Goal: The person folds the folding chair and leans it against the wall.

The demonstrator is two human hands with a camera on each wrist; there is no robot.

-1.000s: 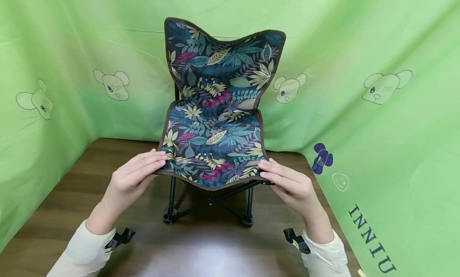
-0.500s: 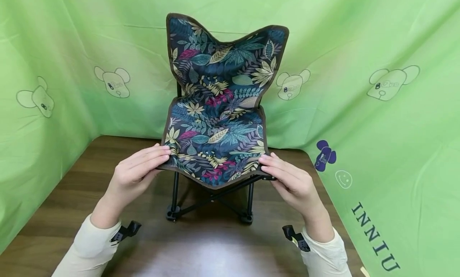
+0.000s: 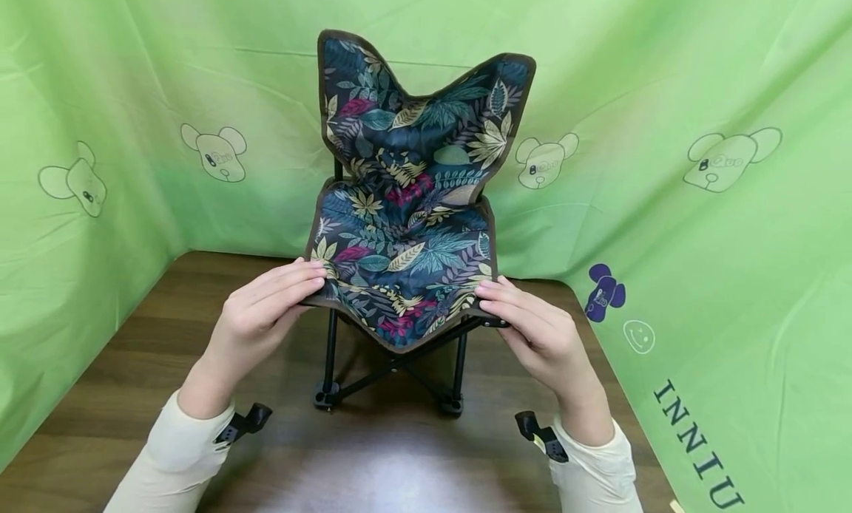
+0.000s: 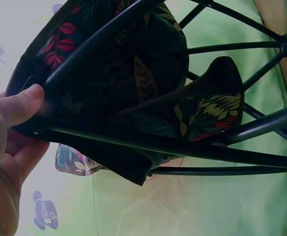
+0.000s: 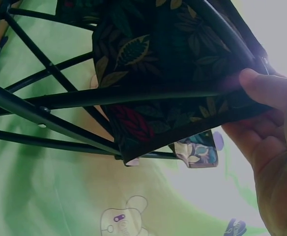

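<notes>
While "INNIU" (image 3: 697,445) reads on the green cloth, the chair (image 3: 407,225) stands on the table (image 3: 120,365), between both hands: left hand (image 3: 262,313) and right hand (image 3: 535,332) pinch its seat's front corners.

Hands (image 3: 406,313) closer together, chair seat (image 3: 406,265) narrower, front legs (image 3: 393,365) nearer.

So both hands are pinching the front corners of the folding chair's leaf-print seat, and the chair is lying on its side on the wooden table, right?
Not quite. The folding chair stands upright on its legs on the wooden table, not on its side; the head view shows this. The left hand and right hand do pinch the seat's front corners.
</notes>
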